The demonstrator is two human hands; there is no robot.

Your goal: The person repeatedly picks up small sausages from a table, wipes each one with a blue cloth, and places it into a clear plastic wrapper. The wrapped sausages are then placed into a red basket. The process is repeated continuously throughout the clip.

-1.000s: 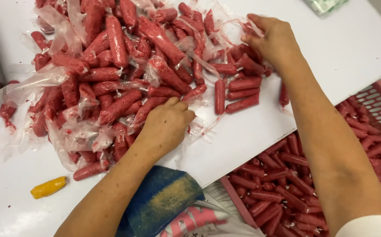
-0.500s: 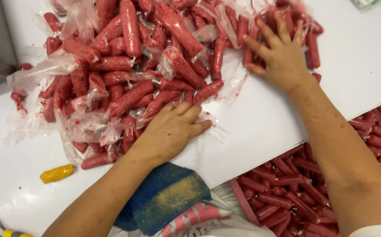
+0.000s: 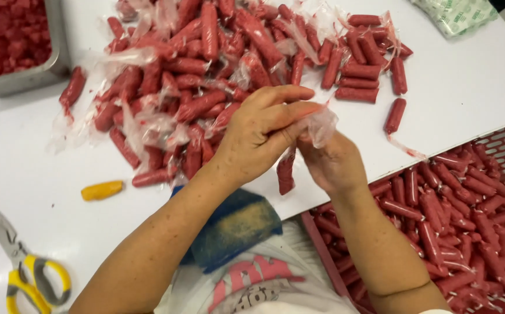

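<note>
Both hands have left the heap: the left hand [image 3: 252, 136] and right hand [image 3: 331, 163] now meet, fingers pinched on a short red sausage [image 3: 286, 171] hanging below them. Its clear plastic wrapper [image 3: 322, 125] bunches just beside the fingertips, so unwrapping looks begun.

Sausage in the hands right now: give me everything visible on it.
The held sausage is a short red cylinder hanging nearly upright below both hands, over the white table's near edge. Its upper end is hidden between the left hand and right hand. A crumpled clear plastic wrapper bunches at the fingers above it. The lower end is rounded and looks bare; whether any wrap remains there is unclear.
</note>
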